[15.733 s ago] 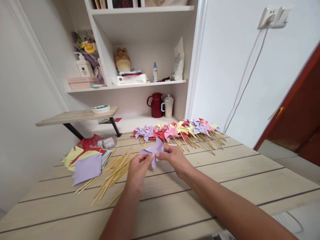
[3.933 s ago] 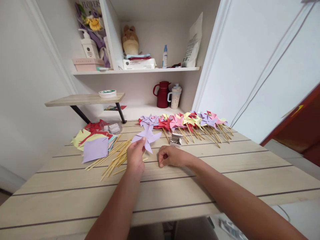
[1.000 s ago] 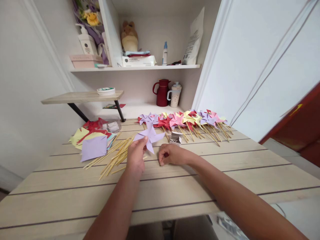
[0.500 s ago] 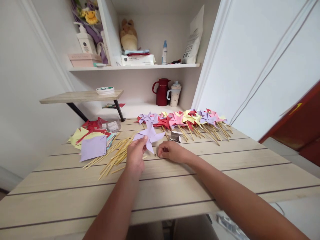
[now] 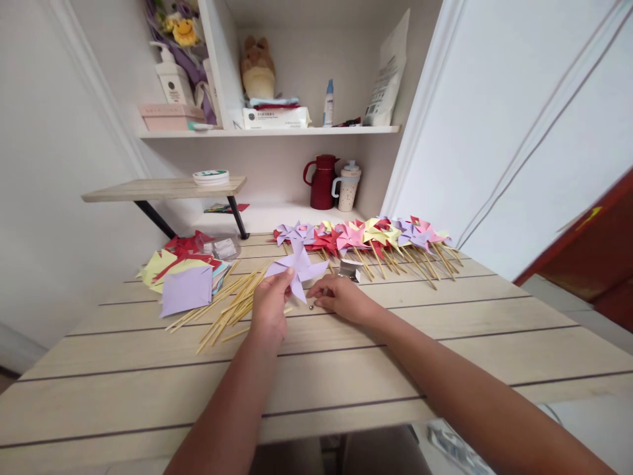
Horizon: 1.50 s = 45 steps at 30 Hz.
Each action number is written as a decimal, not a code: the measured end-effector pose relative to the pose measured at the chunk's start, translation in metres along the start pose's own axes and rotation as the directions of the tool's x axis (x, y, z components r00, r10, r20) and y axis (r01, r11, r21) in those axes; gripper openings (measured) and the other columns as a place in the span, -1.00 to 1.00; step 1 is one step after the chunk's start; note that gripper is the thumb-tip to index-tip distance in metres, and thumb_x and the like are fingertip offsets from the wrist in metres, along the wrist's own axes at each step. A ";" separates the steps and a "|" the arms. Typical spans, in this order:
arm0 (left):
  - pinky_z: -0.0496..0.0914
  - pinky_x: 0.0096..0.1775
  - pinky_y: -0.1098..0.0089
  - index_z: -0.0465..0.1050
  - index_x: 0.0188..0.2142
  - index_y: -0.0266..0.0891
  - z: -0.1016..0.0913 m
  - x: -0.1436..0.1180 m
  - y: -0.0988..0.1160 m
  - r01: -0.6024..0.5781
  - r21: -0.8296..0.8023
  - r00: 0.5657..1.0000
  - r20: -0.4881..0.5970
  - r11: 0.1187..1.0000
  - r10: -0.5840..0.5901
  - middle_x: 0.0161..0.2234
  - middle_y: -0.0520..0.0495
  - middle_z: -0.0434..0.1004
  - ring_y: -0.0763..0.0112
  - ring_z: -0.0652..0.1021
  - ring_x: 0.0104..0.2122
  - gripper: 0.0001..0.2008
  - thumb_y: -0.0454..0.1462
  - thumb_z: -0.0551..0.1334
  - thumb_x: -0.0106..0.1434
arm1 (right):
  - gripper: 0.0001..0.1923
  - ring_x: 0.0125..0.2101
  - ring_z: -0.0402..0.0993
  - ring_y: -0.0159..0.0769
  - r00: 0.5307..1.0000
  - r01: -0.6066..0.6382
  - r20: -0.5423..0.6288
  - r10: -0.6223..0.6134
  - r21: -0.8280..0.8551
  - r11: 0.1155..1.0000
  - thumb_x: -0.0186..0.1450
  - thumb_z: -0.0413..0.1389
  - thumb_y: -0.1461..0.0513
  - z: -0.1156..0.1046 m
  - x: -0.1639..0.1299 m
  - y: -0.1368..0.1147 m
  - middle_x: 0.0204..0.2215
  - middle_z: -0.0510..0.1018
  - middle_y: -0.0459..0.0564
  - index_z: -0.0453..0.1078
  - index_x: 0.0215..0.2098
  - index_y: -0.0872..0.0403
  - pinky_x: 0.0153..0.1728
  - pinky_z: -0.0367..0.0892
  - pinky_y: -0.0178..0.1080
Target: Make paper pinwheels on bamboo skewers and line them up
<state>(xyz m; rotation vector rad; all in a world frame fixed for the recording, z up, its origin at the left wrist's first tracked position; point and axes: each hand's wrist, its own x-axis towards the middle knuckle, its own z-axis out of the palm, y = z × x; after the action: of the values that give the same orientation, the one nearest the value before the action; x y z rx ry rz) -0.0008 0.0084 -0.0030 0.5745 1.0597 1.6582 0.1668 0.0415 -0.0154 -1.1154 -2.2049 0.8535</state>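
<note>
The left hand (image 5: 270, 309) is pinching a purple pinwheel (image 5: 298, 266) and holding it up over the table (image 5: 395, 343), at about 1 o'clock from the hand. The right hand (image 5: 341, 298) is lying low on the table with its fingers curled in, and a tiny pin (image 5: 311, 307) is sitting just beside its fingertips at 9 o'clock. Wooden sticks (image 5: 230, 307) are lying at 9 o'clock from the left hand.

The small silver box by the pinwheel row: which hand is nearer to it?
Right. The right hand rests on the table just in front of the small silver box; the left hand is farther left, holding the purple pinwheel.
</note>
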 end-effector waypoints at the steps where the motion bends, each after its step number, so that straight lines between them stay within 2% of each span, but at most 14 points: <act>1: 0.35 -0.34 0.44 0.57 -0.50 -0.30 0.000 0.000 0.000 0.001 0.001 1.000 0.000 1.000 -0.001 -0.49 -0.01 0.57 0.50 0.49 -0.47 -0.66 -0.18 0.55 -0.27 | -0.78 -0.38 0.45 -0.32 1.000 0.009 0.008 -0.009 -0.008 1.000 0.20 0.18 0.39 0.000 0.000 -0.001 -0.30 0.58 -0.01 0.58 -0.21 0.09 -0.32 0.30 -0.31; 7: 0.36 -0.35 0.45 0.56 -0.52 -0.29 0.001 0.000 0.000 0.004 -0.002 1.000 0.003 1.000 -0.004 -0.50 -0.01 0.57 0.49 0.49 -0.47 -0.66 -0.19 0.55 -0.28 | -0.84 -0.40 0.43 -0.34 1.000 -0.001 0.027 0.002 -0.054 0.999 0.16 0.26 0.36 0.001 -0.001 -0.007 -0.38 0.56 -0.06 0.60 -0.28 0.07 -0.36 0.26 -0.33; 39: 0.33 -0.38 0.47 0.59 -0.47 -0.30 0.001 -0.001 -0.001 0.028 0.028 0.999 0.020 0.999 -0.028 -0.48 -0.04 0.58 0.50 0.48 -0.48 -0.64 -0.17 0.56 -0.26 | -0.88 -0.47 0.40 -0.38 0.999 0.021 0.024 -0.022 0.031 0.999 0.14 0.18 0.40 0.006 -0.001 -0.002 -0.46 0.57 -0.11 0.52 -0.43 0.08 -0.41 0.21 -0.36; 45: 0.33 -0.39 0.48 0.59 -0.47 -0.31 0.000 -0.002 0.001 -0.015 0.017 1.000 -0.015 1.000 0.015 -0.49 -0.02 0.57 0.52 0.47 -0.50 -0.64 -0.15 0.55 -0.24 | -0.88 -0.48 0.41 -0.37 0.999 0.029 0.027 -0.032 0.116 0.993 0.15 0.15 0.37 -0.008 -0.006 -0.010 -0.48 0.57 -0.09 0.52 -0.45 0.09 -0.41 0.26 -0.35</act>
<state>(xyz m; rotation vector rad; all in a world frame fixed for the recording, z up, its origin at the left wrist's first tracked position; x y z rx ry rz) -0.0008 0.0064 -0.0023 0.5835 1.0834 1.6705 0.1701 0.0341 -0.0040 -1.0178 -2.1599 0.9769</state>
